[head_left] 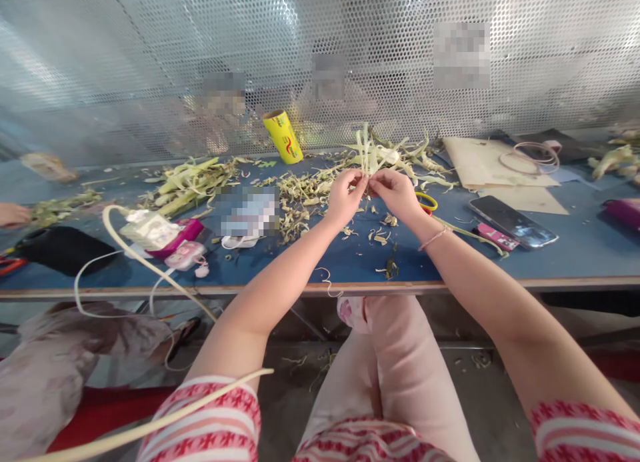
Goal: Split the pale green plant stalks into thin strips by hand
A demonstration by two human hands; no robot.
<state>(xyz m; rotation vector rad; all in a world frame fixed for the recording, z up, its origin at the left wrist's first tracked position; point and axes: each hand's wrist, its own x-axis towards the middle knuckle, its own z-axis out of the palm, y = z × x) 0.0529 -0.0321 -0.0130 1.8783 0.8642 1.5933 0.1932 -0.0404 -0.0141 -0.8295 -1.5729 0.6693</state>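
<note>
Both of my hands meet over the middle of the blue table, fingertips pinched together. My left hand [347, 192] and my right hand [393, 190] grip the lower end of a pale green plant stalk [367, 152], whose thin leafy strips fan upward. My fingers hide the part they hold. Behind them lies a loose heap of similar plant pieces [420, 162]. Dry trimmings [305, 189] spread left of my left hand. A yellow scissor-like handle loop [427, 201] shows beside my right wrist, partly covered, with a thin stem [475, 237] nearby.
A yellow printed tube [283, 137] leans near the perforated metal panel [380, 62]. Stalks [193, 182], a power bank with a cable [163, 235] and a black pouch [67, 250] lie left. On the right are a phone [515, 221] and brown paper [485, 159]. Another person's hand [14, 215] shows far left.
</note>
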